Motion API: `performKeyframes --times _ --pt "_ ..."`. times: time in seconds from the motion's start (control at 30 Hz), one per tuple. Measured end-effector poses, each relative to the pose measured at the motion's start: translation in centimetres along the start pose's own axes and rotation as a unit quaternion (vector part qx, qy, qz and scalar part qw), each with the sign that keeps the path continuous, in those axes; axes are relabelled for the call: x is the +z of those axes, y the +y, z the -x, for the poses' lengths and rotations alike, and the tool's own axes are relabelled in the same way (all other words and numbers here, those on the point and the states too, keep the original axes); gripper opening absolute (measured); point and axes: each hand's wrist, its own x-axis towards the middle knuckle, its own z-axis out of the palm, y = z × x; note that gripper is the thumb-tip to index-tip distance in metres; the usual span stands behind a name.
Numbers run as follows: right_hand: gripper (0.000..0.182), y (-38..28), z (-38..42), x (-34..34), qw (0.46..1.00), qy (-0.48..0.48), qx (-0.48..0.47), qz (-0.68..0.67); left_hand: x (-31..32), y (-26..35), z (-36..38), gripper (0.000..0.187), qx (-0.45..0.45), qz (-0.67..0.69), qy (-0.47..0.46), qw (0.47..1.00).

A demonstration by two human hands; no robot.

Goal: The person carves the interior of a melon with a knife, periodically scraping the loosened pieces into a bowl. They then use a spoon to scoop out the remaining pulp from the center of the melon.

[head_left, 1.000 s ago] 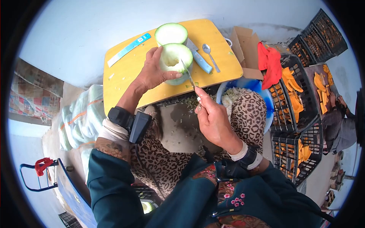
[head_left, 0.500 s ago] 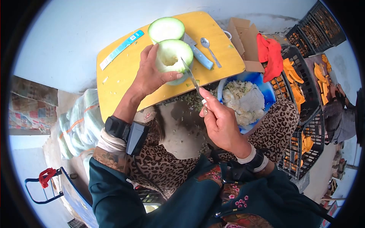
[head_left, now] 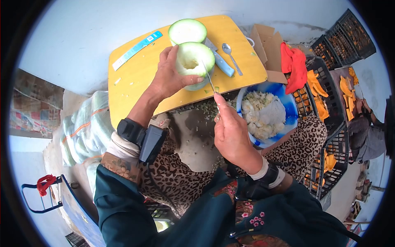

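Note:
My left hand [head_left: 169,78] grips the side of a hollowed pale-green gourd half [head_left: 205,52], its cut face tilted up toward me at the table's near edge. A thin metal knife [head_left: 210,79] is in my right hand [head_left: 233,133], its tip touching the rim of the cut face. My fingers hide its handle. Behind stands another cut gourd half [head_left: 187,31] with a pale, filled face. To the right lie a blue-handled knife [head_left: 224,65], its blade partly hidden, and a metal spoon [head_left: 231,57]. All rest on a yellow table [head_left: 144,78].
A blue-and-white basin [head_left: 291,111] of scooped pulp with white mesh stands by my right knee. A cardboard box [head_left: 267,45], red cloth [head_left: 294,68] and black crates [head_left: 341,37] with orange pieces are at right. A blue-white strip [head_left: 137,50] lies on the table. Another person [head_left: 368,131] is far right.
The knife tip stays at the gourd's cut rim while my right hand has turned slightly, its blade now more edge-on. The whole view has shifted a little; my left hand keeps its hold.

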Motion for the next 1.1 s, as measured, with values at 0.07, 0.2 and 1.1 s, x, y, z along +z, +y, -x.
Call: performKeyframes --times 0.07,0.2,1.1 --pt "0.06 0.0 -0.5 0.4 1.0 0.007 -0.009 -0.005 0.1 -0.3 -0.1 0.116 0.001 0.001 0.003 1.0" --pt "0.058 0.1 -2.0 0.5 1.0 0.005 -0.027 0.014 -0.1 -0.1 0.0 0.114 0.002 -0.007 0.0 1.0" --pt "0.053 1.5 5.6 -4.7 0.963 -0.25 0.095 0.043 -2.1 -0.1 0.0 0.112 -0.016 0.027 -0.045 0.998"
